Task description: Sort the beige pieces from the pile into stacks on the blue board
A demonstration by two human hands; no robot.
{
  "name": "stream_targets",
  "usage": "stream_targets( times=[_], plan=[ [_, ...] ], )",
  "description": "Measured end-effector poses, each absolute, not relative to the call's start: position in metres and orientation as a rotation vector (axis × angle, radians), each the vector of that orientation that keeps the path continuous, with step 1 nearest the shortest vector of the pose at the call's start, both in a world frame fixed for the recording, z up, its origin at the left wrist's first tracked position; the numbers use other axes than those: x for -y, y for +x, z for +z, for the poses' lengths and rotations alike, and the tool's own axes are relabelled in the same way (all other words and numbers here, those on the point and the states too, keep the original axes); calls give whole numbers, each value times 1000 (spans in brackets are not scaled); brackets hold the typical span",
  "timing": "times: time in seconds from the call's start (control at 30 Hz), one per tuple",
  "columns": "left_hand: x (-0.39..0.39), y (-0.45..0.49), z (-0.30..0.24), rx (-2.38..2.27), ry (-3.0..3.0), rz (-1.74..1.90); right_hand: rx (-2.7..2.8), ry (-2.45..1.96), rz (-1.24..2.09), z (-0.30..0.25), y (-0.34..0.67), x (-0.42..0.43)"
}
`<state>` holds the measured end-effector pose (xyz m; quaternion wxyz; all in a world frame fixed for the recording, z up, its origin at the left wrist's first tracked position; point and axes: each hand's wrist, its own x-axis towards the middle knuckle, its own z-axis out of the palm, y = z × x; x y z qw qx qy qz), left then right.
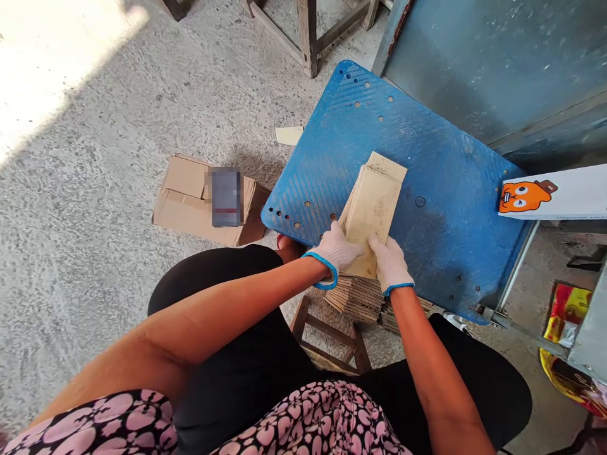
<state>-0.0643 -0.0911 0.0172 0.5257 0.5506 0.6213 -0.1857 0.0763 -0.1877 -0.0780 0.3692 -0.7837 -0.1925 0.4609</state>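
Observation:
A stack of flat, pale yellow rectangular pieces (374, 196) with dark specks lies over the near part of a blue platform (303, 151). My left hand (336, 249), in a white glove with a blue cuff, grips the stack's left near side. On its right near side my right hand (391, 260), gloved the same way, is closed with the thumb on top. One piece sticks out beyond the others at the far end. Just below my hands, a thick pile of thin layered pieces (355, 298) shows its edges; its upper part is hidden.
A cardboard box (190, 212) with a blurred dark rectangle on it stands at left. One pale piece (288, 135) lies past the platform's left edge. A white box (564, 193) with an orange cartoon juts in at right. Wooden stool legs (308, 38) stand behind.

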Motion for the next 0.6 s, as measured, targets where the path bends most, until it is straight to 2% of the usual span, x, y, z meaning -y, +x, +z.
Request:
stream_targets(
  times=[0.2,0.4,0.6],
  plan=[
    [97,-66,21,-1395,1366,-330,516,-2031,1174,-80,81,195],
    [92,-57,-10,-1265,1120,-132,408,-2067,1185,-62,90,193],
    [99,-45,-36,-1138,867,125,510,-2350,1054,-34,94,183]
  ],
)
